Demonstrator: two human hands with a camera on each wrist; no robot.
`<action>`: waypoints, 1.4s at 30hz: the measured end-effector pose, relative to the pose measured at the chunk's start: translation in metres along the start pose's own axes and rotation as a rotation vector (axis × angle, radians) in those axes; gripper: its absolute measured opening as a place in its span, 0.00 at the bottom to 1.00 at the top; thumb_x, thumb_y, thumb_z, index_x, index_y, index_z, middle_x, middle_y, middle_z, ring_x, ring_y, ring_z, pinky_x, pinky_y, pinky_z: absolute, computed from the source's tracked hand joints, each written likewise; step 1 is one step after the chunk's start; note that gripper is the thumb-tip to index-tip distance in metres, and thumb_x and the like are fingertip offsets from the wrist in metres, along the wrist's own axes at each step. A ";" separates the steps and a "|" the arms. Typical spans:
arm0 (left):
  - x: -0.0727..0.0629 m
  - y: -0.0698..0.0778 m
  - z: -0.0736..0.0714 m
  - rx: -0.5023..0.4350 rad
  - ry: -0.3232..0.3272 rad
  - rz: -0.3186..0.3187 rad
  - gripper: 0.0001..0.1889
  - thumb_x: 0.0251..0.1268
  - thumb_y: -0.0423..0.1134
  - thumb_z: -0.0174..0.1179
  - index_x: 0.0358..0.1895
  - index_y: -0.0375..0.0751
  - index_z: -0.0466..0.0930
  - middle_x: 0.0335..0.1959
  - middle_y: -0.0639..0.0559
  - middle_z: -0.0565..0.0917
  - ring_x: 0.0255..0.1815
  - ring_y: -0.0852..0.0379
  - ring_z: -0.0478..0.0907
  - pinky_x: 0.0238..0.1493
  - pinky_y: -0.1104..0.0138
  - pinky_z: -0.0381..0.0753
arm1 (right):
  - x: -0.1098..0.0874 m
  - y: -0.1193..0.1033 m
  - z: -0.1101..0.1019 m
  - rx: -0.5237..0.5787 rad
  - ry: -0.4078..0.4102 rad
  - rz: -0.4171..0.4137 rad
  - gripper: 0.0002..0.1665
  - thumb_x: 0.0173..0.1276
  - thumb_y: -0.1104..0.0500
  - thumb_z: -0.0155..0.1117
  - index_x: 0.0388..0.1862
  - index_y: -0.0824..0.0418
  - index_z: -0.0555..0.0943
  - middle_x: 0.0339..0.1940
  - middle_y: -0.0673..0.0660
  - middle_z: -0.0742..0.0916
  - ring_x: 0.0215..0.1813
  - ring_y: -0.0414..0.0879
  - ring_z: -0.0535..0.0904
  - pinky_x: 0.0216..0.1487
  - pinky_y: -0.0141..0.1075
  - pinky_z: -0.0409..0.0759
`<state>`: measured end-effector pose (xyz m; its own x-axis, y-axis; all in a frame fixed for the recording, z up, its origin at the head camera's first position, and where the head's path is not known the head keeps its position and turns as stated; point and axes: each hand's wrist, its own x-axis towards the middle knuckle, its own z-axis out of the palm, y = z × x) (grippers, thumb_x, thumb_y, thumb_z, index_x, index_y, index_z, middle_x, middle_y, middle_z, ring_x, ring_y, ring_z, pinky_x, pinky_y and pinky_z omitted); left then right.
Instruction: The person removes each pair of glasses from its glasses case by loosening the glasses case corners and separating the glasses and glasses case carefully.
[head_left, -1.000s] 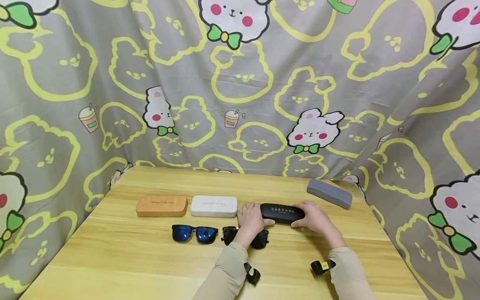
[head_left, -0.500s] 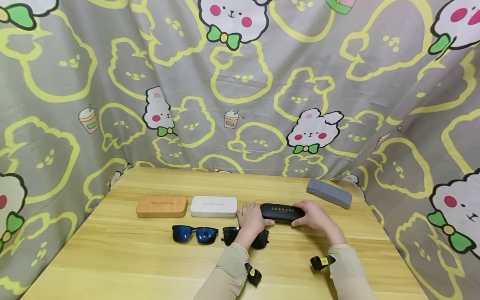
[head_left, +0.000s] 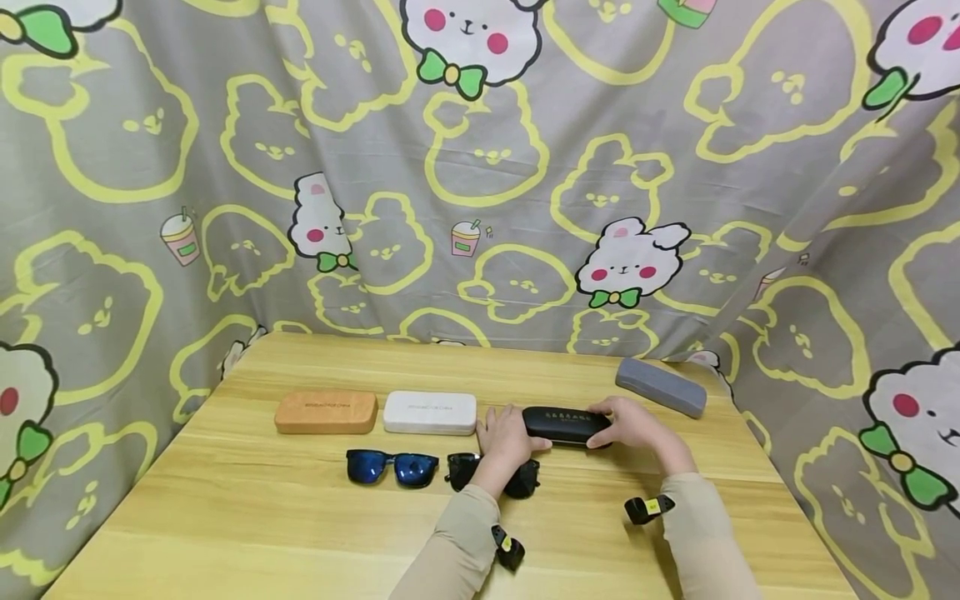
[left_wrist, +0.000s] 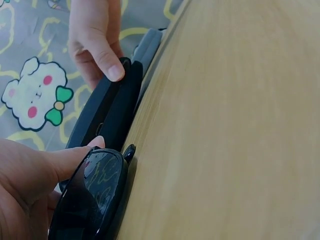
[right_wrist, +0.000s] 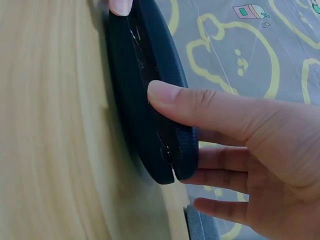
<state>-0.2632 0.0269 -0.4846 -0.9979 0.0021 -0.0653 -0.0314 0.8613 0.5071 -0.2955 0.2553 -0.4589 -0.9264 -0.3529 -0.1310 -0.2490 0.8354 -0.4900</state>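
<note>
A black glasses case [head_left: 558,425] with gold lettering lies on the table between both hands. My left hand [head_left: 504,439] grips its left end, with the thumb on the front edge. At the right end my right hand [head_left: 637,429] holds the case, fingers behind and thumb tip on the front seam. In the right wrist view, a narrow gap shows between the lid and base of the glasses case [right_wrist: 172,60]. Black sunglasses [head_left: 522,482] lie in front, partly hidden by my left wrist. Blue-lensed sunglasses [head_left: 392,468] lie to their left.
An orange glasses case [head_left: 326,413] and a white one [head_left: 430,413] stand in a row left of the hands. A grey-blue case [head_left: 661,387] lies angled at the back right. Patterned curtain [head_left: 495,275] hangs behind the wooden table [head_left: 300,533].
My right hand has shifted slightly over the right end of the black glasses case, and its wrist has risen a little. My left hand stays in place.
</note>
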 end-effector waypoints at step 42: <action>0.002 0.000 0.002 0.006 -0.005 -0.018 0.43 0.46 0.64 0.71 0.65 0.42 0.74 0.67 0.49 0.74 0.75 0.41 0.59 0.72 0.39 0.56 | 0.021 0.003 -0.031 0.014 -0.221 -0.016 0.37 0.52 0.46 0.77 0.59 0.62 0.81 0.58 0.63 0.84 0.61 0.61 0.78 0.61 0.54 0.76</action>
<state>-0.2649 0.0280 -0.4865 -0.9969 -0.0109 -0.0785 -0.0489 0.8643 0.5005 -0.3240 0.2633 -0.4366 -0.8375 -0.4514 -0.3081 -0.2582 0.8236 -0.5050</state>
